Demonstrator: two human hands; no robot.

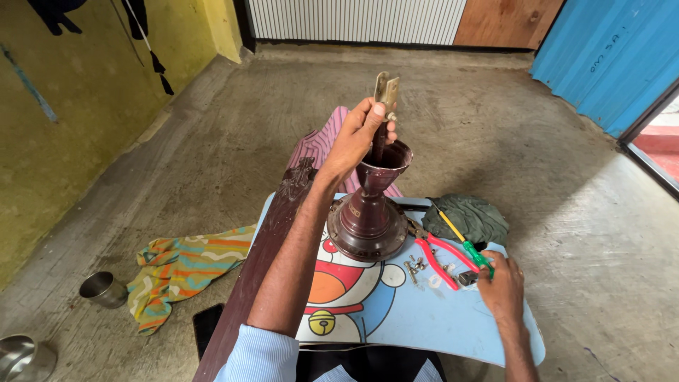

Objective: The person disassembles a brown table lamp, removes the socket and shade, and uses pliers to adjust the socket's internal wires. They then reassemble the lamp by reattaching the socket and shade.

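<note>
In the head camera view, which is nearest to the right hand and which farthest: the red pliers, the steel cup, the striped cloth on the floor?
Measured from the right hand:
1. Red pliers, just left of the hand on the blue table.
2. Striped cloth, on the floor left of the table.
3. Steel cup, farther left, beyond the cloth.

Bare grey concrete floor (495,127) all round, kinda rough, with daylight spilling in from the right. There's a yellow-green wall (78,120) on the left, a white ribbed panel (353,20) and brown board (506,21) along the back, and a blue corrugated sheet (612,60) at right. A striped cloth (180,272) and two steel cups (102,288) lie on the floor at left.
</note>
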